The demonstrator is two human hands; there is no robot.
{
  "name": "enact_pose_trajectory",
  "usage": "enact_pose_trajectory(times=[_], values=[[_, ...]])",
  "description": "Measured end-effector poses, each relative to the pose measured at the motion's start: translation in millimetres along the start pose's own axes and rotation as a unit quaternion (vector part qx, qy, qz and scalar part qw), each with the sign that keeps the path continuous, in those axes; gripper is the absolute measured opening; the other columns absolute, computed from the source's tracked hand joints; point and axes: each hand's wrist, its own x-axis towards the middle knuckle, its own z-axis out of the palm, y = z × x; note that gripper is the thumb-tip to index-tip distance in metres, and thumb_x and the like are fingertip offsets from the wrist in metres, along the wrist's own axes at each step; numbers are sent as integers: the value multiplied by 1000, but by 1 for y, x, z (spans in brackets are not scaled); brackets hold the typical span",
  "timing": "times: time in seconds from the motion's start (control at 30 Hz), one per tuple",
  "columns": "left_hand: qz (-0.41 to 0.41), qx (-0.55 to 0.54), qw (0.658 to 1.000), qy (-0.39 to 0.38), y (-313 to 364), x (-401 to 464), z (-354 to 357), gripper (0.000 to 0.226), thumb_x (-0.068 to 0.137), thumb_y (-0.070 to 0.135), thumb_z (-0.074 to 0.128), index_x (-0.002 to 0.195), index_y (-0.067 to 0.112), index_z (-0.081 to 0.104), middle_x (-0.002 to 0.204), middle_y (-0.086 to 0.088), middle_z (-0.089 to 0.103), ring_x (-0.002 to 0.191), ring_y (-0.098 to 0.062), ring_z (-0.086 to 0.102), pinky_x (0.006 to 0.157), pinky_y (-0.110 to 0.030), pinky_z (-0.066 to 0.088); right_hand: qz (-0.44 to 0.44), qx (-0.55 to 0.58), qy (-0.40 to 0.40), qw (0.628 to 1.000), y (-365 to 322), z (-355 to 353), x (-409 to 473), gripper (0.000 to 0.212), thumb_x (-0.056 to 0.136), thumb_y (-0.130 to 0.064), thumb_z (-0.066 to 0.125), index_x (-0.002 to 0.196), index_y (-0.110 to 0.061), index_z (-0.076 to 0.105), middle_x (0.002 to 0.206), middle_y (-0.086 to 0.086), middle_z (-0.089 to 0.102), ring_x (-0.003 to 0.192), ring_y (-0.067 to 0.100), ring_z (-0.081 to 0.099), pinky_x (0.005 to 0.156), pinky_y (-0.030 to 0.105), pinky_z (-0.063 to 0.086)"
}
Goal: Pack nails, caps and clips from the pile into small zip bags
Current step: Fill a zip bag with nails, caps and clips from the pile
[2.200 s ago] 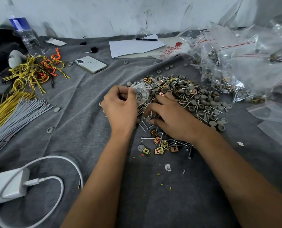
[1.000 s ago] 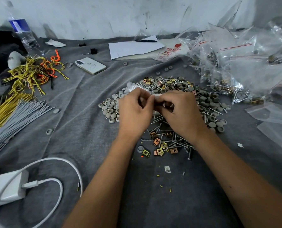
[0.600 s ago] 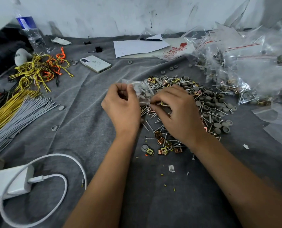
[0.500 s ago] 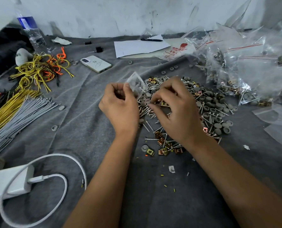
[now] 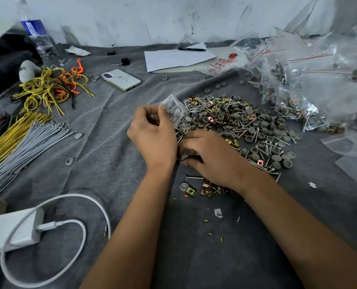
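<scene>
A pile of nails, grey caps and brass clips (image 5: 242,126) lies on the grey cloth. My left hand (image 5: 152,134) pinches a small clear zip bag (image 5: 174,108) with grey caps and nails inside, holding it up at the pile's left edge. My right hand (image 5: 210,157) is down at the near side of the pile, fingers curled around a grey cap and nails. A small cluster of brass clips (image 5: 209,188) sits just below that hand.
Filled zip bags (image 5: 298,84) are heaped at the right, with flat unfilled bags (image 5: 352,147) nearer. A phone (image 5: 121,79), paper with a pen (image 5: 177,58), a water bottle (image 5: 39,39), wire bundles (image 5: 17,138) and a charger with cable (image 5: 13,230) lie left and behind.
My right hand dropped from beside the bag to the pile's near edge and closed on pieces. My left hand keeps the bag raised in about the same place.
</scene>
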Motion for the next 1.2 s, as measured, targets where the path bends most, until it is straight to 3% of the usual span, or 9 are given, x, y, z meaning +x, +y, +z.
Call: enact_pose_trajectory(times=[0.13, 0.27, 0.37, 0.57, 0.73, 0.83, 0.97, 1.07, 1.2], values=[[-3, 3, 1000, -27, -2, -1, 1, 21, 94, 14, 70, 76, 21, 62, 67, 14, 60, 60, 1, 55, 65, -12, 42, 31, 10, 69, 997, 5, -7, -3, 22, 85, -14, 81, 105, -14, 71, 102, -9, 61, 90, 4, 54, 84, 23, 47], [-9, -3, 996, -88, -5, -2, 4, 14, 94, 15, 70, 81, 13, 69, 69, 6, 65, 63, -4, 56, 67, -26, 50, 38, 15, 236, 971, 11, -20, -4, 19, 86, -9, 80, 104, -7, 74, 102, 2, 70, 92, 8, 62, 88, 11, 47], [10, 0, 987, -163, -5, -6, 7, 15, 94, 13, 71, 80, 17, 68, 65, 9, 61, 59, -2, 53, 60, -24, 47, 24, 25, 291, 956, 12, -25, -6, 13, 86, -11, 80, 96, -7, 73, 96, 1, 73, 88, 11, 67, 81, 21, 55], [28, -10, 968, -248, -7, -10, 12, 12, 90, 21, 69, 79, 18, 68, 65, 4, 63, 63, -21, 64, 62, -46, 56, 15, 20, 249, 968, 14, -20, -6, 17, 80, -8, 83, 96, -8, 78, 98, 3, 77, 91, 12, 71, 85, 29, 56], [7, -36, 966, -255, -6, -9, 11, 15, 92, 18, 69, 78, 23, 66, 69, -4, 68, 66, -30, 67, 63, -46, 57, 27, 26, 219, 975, 16, -19, -6, 16, 87, -17, 77, 103, -13, 79, 97, 1, 78, 87, 13, 72, 80, 37, 57], [3, -38, 970, -239, -6, -7, 10, 20, 94, 12, 68, 78, 22, 65, 72, -6, 68, 65, -29, 64, 64, -44, 56, 45, 38, 144, 988, 19, -18, -5, 17, 95, -26, 69, 104, -16, 80, 98, 1, 78, 88, 19, 72, 78, 43, 56], [0, -37, 982, -183, -8, -1, 8, 23, 94, 10, 67, 76, 24, 64, 70, 2, 64, 64, -15, 58, 65, -36, 51, 47, 40, 73, 995, 19, -16, -5, 30, 104, -32, 55, 126, -20, 72, 130, -2, 70, 121, 17, 64, 101, 44, 52], [-37, -59, 986, -153, -10, 3, 8, 25, 96, 9, 67, 75, 23, 64, 68, 2, 63, 63, -15, 56, 63, -36, 49, 48, 18, 90, 995, 18, -16, -5, 41, 105, -29, 55, 143, -15, 59, 147, 2, 58, 136, 16, 52, 114, 40, 44], [-61, -51, 990, -112, -13, 5, 8, 21, 94, 18, 67, 75, 25, 64, 71, -2, 65, 66, -18, 58, 66, -41, 52, 36, 29, 203, 978, 16, -21, -5, 34, 97, -20, 69, 129, -9, 68, 127, 4, 70, 112, 6, 62, 101, 25, 50]])
